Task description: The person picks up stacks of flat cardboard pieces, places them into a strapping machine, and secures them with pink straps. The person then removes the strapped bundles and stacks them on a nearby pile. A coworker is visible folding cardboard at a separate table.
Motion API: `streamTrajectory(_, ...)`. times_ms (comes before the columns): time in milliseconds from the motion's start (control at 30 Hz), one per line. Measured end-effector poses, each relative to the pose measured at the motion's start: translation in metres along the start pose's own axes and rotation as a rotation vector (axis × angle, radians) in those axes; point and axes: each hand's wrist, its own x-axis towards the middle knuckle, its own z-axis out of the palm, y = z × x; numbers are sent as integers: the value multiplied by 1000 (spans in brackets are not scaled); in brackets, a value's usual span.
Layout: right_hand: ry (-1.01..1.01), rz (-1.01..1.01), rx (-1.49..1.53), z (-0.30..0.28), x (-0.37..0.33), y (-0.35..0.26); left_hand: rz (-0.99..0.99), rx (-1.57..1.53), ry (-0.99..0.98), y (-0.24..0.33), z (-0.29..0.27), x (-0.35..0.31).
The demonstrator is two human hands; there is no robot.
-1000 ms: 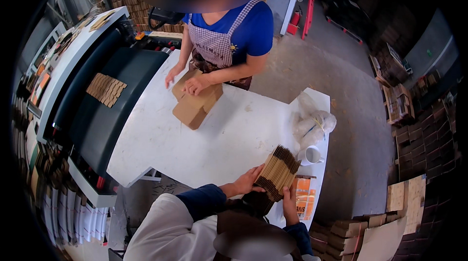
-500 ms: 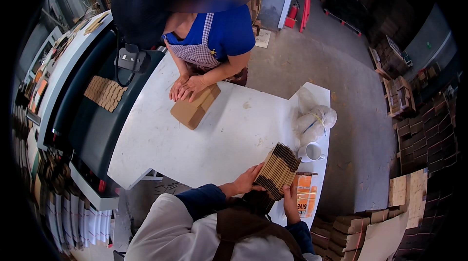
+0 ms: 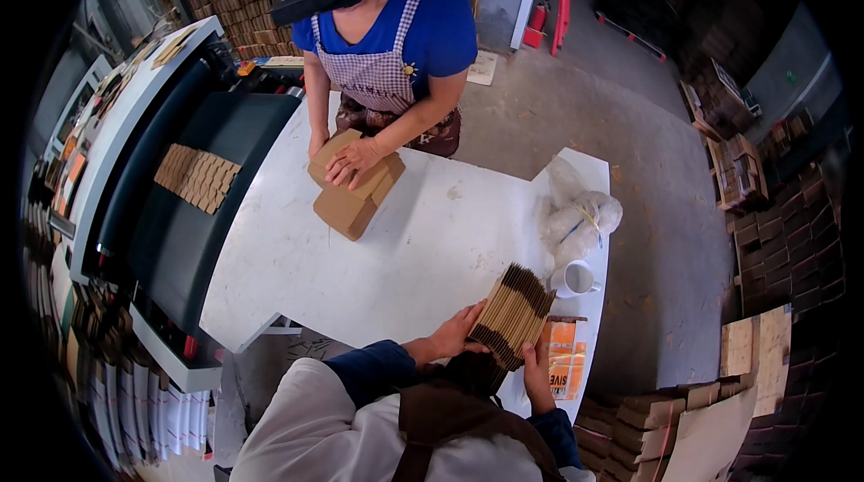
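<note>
Head view shows us holding a thick stack of flat brown cardboard sheets [image 3: 515, 315] over the near edge of the white table [image 3: 405, 257]. Our left hand [image 3: 457, 333] grips the stack's left side, fingers wrapped onto it. Our right hand [image 3: 538, 372] holds it from below, at its near right corner. So both hands are closed on the stack, one on each side.

The stack lies between our hands, right in front of our chest. Its long side runs from near us, low and left, up and away to the right. The dark ends of the sheets point away from us. Both hands are touching it, with the left one higher up on it.

Just beside the stack, on the right, a white mug [image 3: 577, 278] stands on the table, and behind it a clear plastic bag [image 3: 576, 212]. Across the table another person's hands press on a folded brown cardboard box [image 3: 355, 185].
</note>
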Motion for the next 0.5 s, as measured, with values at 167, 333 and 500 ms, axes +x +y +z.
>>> streamTrajectory(167, 21, -3, 26, 1, -1, 3, -8, 11, -8, 0, -2, 0)
streamTrajectory(333, 34, 44, 26, 2, -3, -7, -107, 161, -55, 20, -11, 0)
streamTrajectory(500, 40, 20, 4, -1, -2, 5, -122, 167, -69, 20, -10, -7)
